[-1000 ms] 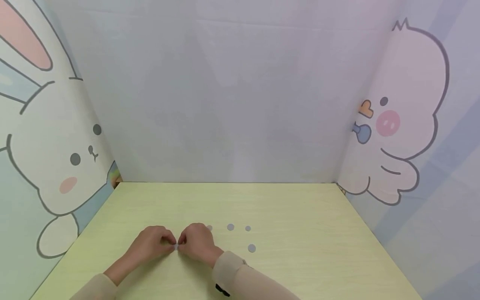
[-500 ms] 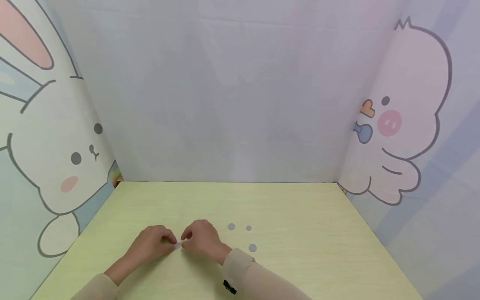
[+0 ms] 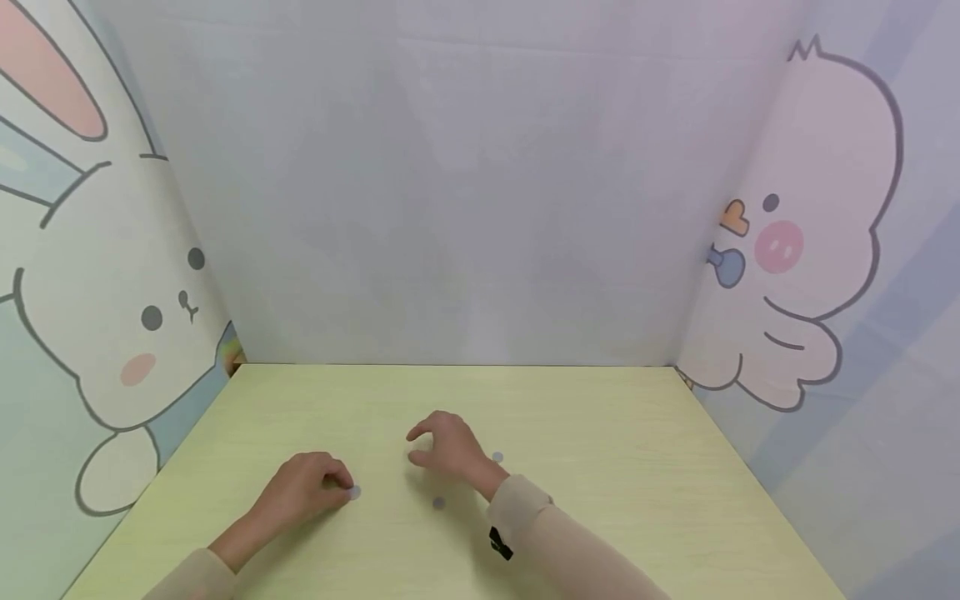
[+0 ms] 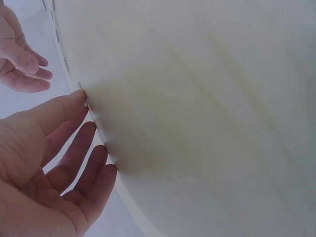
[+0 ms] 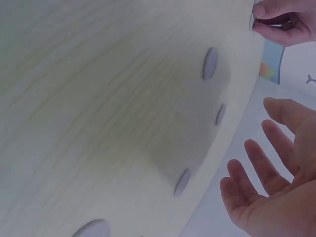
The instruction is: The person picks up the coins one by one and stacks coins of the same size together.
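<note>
My left hand [image 3: 303,492] rests low at the table's left half, thumb and index finger pinching a small silver-grey coin [image 3: 355,492]. From the left wrist, that coin shows only as a thin edge at the tips, and the other fingers are bent toward the tabletop. My right hand [image 3: 447,446] hovers above the middle of the table, its fingers loosely spread and holding nothing. Below it in the right wrist view lie several more flat coins [image 5: 210,63]. One coin [image 3: 438,503] lies just below the right hand in the head view, another [image 3: 497,457] beside its wrist.
The pale wooden table [image 3: 600,417] runs back to a plain whitish curtain [image 3: 450,208]. Cartoon-printed cloth hangs along both sides, a rabbit [image 3: 112,333] at left and a chick [image 3: 817,183] at right. The right sleeve [image 3: 555,533] covers part of the tabletop.
My right hand has drawn away from the left hand, moving right and slightly back, fingers spreading. It now hides some coins and uncovers another. The left hand stays at its coin.
</note>
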Available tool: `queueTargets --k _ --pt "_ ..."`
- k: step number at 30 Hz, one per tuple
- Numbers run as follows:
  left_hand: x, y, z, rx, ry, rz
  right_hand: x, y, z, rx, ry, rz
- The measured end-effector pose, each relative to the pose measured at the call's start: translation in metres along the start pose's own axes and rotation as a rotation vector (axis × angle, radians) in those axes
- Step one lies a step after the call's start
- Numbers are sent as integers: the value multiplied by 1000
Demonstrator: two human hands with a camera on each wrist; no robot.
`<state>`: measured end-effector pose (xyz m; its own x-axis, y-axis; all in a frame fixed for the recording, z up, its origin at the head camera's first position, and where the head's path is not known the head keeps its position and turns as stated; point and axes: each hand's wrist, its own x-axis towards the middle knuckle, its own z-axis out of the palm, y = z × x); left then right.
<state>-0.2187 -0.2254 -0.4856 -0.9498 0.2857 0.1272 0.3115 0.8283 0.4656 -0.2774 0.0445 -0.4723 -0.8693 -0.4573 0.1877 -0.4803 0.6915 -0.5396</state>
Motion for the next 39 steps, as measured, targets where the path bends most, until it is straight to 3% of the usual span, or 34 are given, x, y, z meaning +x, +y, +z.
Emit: queueTargets --k 11,18,39 --pt "0 0 -2 -3 0 20 1 25 0 19 -50 9" --pt "0 1 -1 0 -1 21 3 29 3 -42 -88 25" --pt "-1 -2 0 0 -1 23 2 24 11 -103 -39 75"
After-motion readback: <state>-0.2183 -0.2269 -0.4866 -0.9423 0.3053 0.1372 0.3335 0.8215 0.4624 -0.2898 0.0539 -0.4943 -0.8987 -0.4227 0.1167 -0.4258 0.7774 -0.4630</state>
